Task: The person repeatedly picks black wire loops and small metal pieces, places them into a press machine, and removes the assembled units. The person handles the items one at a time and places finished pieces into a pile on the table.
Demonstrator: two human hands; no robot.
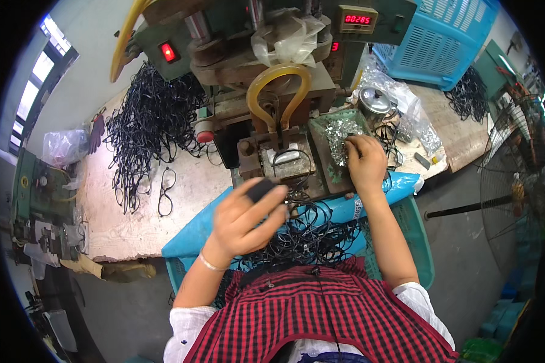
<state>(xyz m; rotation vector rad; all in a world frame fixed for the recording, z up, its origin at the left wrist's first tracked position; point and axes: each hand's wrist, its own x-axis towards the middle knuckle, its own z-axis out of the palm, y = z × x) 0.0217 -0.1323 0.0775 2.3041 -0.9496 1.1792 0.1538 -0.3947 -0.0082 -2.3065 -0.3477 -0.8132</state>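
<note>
Black eyeglass frames (309, 233) lie heaped in a blue basket (419, 239) right at the person's lap, just above the red-and-black checked apron (321, 314). The left hand (245, 221) hangs over the left part of that heap, raised and motion-blurred; its fingers are curled together, and a dark cap or wrap (261, 189) sits on one fingertip. Whether it pinches a frame I cannot tell, since the blur hides the pads.

Farther out and to the right, the right hand (364, 160) rests on the near edge of a green tray (327, 158) of small shiny metal parts (340, 134), its fingertips drawn together on the pile, seemingly picking at one piece. The tray lies just right of the press bed (284, 162), where one frame appears to sit with its long axis running left to right. So the right hand is nearer to the metal parts, the left hand to the heap, and the bed lies between and ahead of both.

Beyond stand the press machine (272, 66) with its yellow hose loop (278, 91), a second pile of frames (148, 121) on the wooden bench (118, 221) to the left, and a light-blue crate (442, 39) at the far right.
</note>
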